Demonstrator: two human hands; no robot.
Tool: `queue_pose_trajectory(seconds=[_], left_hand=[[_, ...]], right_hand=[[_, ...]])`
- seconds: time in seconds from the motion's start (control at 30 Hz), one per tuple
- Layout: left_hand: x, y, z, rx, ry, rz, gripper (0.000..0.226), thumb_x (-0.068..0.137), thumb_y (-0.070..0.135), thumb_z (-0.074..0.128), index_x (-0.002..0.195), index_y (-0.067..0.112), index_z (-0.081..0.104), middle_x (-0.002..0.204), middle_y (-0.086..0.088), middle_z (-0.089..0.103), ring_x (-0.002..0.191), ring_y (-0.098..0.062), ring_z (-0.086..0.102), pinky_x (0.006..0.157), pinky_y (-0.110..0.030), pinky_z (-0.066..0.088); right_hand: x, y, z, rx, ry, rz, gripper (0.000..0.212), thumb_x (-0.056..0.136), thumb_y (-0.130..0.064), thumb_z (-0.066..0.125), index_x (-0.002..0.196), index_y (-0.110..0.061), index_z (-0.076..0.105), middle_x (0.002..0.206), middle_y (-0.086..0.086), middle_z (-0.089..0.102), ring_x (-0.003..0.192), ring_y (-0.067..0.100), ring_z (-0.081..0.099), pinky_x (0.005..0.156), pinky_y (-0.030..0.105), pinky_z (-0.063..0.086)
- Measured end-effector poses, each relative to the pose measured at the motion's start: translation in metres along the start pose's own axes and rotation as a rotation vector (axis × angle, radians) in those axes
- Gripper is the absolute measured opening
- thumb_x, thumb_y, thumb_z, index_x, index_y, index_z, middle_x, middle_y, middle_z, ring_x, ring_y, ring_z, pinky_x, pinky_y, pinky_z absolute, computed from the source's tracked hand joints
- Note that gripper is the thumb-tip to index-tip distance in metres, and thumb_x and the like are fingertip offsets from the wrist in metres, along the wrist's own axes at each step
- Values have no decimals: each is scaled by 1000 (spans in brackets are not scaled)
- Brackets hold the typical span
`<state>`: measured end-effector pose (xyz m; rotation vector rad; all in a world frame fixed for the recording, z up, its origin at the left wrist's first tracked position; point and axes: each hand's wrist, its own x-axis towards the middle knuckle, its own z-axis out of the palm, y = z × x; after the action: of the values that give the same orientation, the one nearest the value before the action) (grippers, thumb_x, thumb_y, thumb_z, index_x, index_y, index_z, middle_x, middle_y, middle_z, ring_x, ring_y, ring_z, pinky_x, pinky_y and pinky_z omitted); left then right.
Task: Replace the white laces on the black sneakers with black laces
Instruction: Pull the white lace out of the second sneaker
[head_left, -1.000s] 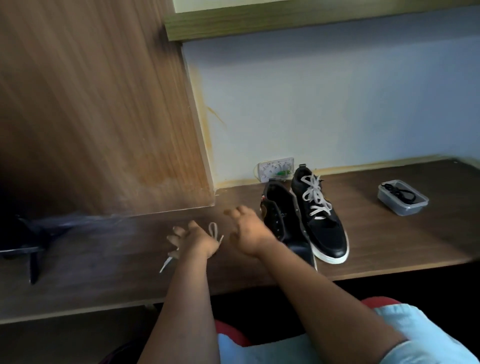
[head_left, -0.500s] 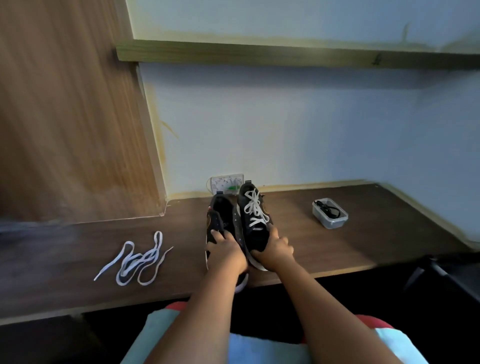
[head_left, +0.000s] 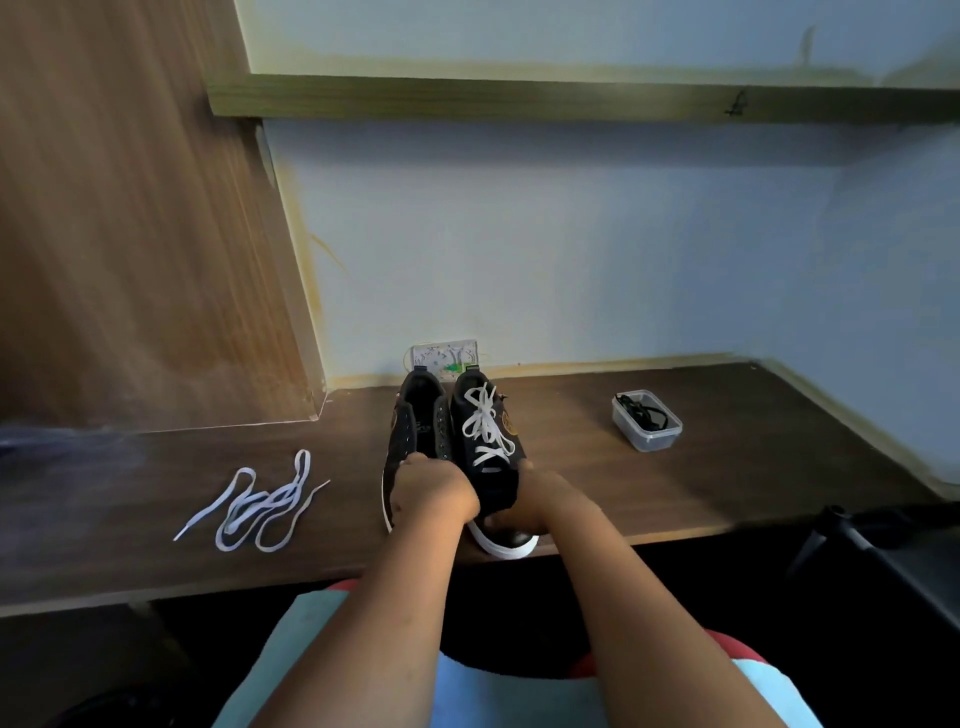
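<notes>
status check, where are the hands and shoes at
Left hand grips unlaced sneaker; right hand grips laced sneaker. Pulled white lace on desk, black laces in tub. Nothing blocking.

The hands (head_left: 488, 499) hide both sneakers' (head_left: 457, 441) toes; the container's (head_left: 647, 421) dark contents are indistinct.

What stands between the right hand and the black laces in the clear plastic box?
Nothing visible. Bare dark wooden desk separates the right hand, on the white-laced black sneaker, from the open clear plastic box of black laces.
</notes>
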<state>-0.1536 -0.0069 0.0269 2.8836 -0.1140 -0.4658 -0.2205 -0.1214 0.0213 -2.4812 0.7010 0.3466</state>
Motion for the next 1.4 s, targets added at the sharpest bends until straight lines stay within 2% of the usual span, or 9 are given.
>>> queue_pose_trajectory(seconds=[0.1, 0.3, 0.53, 0.7, 0.93, 1.03, 1.17, 1.27, 1.4], left_hand=[[0, 2, -13, 142, 1, 146, 33, 82, 39, 64, 105, 15, 62, 92, -3, 57, 88, -25, 59, 67, -32, 48], [39, -3, -20, -164, 162, 430, 16, 92, 26, 58, 76, 26, 59, 79, -2, 59, 71, -25, 55, 67, -30, 46], [73, 12, -15, -116, 409, 574, 19, 91, 28, 60, 108, 20, 66, 109, -2, 60, 104, -25, 54, 83, -40, 50], [84, 14, -8, -202, 318, 563, 15, 93, 30, 58, 100, 19, 65, 101, -2, 63, 89, -24, 59, 67, -35, 49], [94, 11, -13, -396, 153, 421, 21, 98, 21, 46, 82, 12, 56, 83, -12, 60, 70, -25, 52, 62, -32, 37], [102, 10, -10, -670, 71, 294, 22, 99, 24, 43, 89, 10, 58, 93, -11, 64, 76, -20, 58, 62, -32, 46], [88, 13, -26, -1471, -171, 47, 21, 101, 15, 36, 111, 8, 54, 88, -6, 68, 79, -16, 62, 70, -29, 51], [72, 9, -47, -1923, -240, -81, 17, 102, 11, 36, 102, 7, 52, 72, -5, 58, 66, -16, 57, 68, -28, 50], [54, -4, -71, -1991, -297, 10, 25, 96, 9, 37, 73, 16, 43, 45, 7, 32, 32, -5, 23, 35, -16, 21]], right_hand=[[-4, 3, -25, 70, 69, -94, 65, 85, -38, 69, 138, -14, 42, 135, 9, 53, 123, 28, 51, 96, 32, 42], [24, 4, -36, 250, 364, -144, 30, 92, -31, 58, 118, -15, 61, 111, 6, 67, 100, 19, 60, 78, 21, 40], [63, -14, -21, 261, 431, -231, 28, 87, -45, 65, 91, -17, 68, 85, -2, 67, 81, 13, 62, 71, 24, 47], [76, -14, -8, 138, 514, -335, 28, 91, -29, 61, 69, -16, 49, 74, 3, 52, 71, 23, 52, 60, 29, 36], [53, 1, -5, 8, 520, -530, 24, 92, -36, 55, 78, -19, 65, 83, -4, 49, 91, 21, 45, 78, 37, 43], [30, -14, -21, 345, 495, -643, 27, 84, -23, 65, 58, -14, 65, 75, 3, 58, 79, 16, 52, 74, 24, 39], [8, -25, -34, 825, 234, -692, 54, 81, -31, 63, 45, 5, 47, 50, 28, 49, 49, 29, 46, 69, 43, 49], [16, -8, -36, 324, 191, -452, 55, 89, -34, 63, 43, -10, 45, 41, 4, 44, 44, 19, 41, 50, 28, 37], [40, 11, -14, 104, 458, -302, 26, 86, -45, 64, 72, -24, 59, 78, -4, 59, 73, 14, 56, 64, 29, 45]])
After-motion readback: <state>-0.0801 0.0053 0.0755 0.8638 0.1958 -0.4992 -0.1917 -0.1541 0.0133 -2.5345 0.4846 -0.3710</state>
